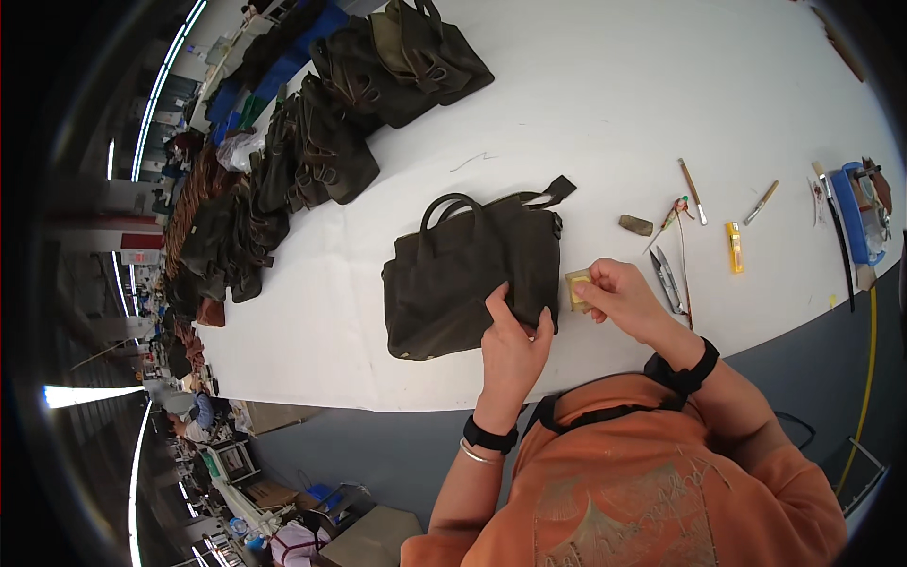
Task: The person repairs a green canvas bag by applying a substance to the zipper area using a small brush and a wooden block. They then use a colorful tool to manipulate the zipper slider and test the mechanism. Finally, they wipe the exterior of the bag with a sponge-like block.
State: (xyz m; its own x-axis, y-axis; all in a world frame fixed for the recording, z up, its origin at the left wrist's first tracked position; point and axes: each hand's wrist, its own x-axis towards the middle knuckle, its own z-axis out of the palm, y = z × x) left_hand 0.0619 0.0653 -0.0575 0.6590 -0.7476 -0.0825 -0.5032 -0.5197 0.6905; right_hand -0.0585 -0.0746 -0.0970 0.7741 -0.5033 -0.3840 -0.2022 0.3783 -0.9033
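Note:
A dark olive-brown handbag (463, 274) with two looped handles lies on the white table in front of me. A strap end with a dark tab sticks out at its far right corner. My left hand (513, 345) rests on the bag's lower right part, thumb and forefinger spread apart, with nothing visible in it. Just right of the bag, my right hand (619, 298) pinches a small yellowish, translucent square block (577, 289) between thumb and fingers. The block is close to the bag's right side; whether they touch I cannot tell.
Thread snips (667, 282), a small brown block (636, 225), an awl-like tool (673, 219), a brush (693, 192), a yellow box cutter (735, 248) and a blue tray (855, 213) lie to the right on the white table (576, 104). Several similar bags (326, 142) line the far left.

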